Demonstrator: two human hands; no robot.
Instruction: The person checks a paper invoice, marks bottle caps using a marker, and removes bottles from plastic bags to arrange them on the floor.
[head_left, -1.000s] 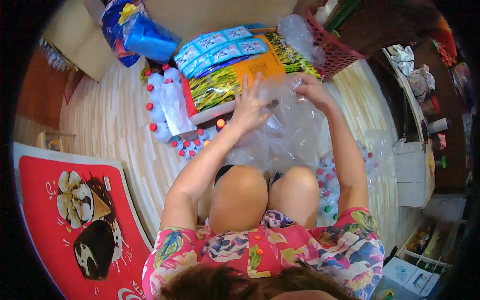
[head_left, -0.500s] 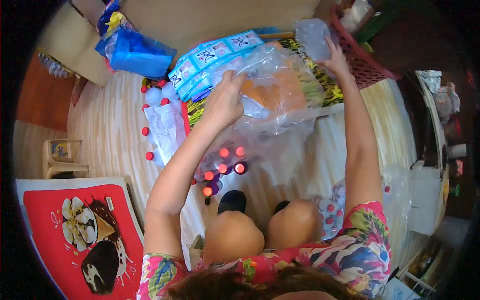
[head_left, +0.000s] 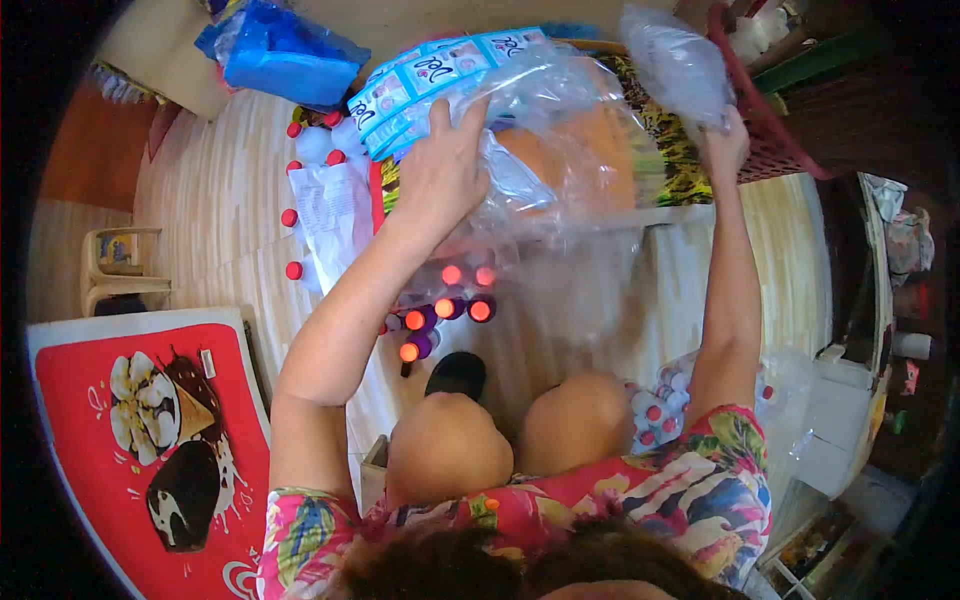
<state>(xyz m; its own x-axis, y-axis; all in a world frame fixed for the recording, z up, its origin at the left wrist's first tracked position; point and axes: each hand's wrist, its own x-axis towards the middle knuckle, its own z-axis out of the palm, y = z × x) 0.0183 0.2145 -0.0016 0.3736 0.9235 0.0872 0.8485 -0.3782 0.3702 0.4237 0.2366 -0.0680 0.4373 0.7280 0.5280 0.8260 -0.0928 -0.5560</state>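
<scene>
A large clear plastic bag spreads over a box with yellow-green sides. My left hand is at the bag's left edge, fingers partly apart, next to blue sachet strips; its grip is unclear. My right hand pinches the lower end of a bunched clear plastic bag, beside a red basket. A folded pale item shows under or inside the large bag. Purple bottles with orange-red caps stand on the floor below it.
White bottles with red caps and a printed paper are left of the box. Blue plastic lies behind. A red ice-cream panel is at lower left, a small stool above it. More bottles stand near my right knee.
My right hand has left the large bag, moved right and taken hold of the bunched clear bag, now lifted near the basket. My left hand has shifted up and left, and its fingers have spread.
</scene>
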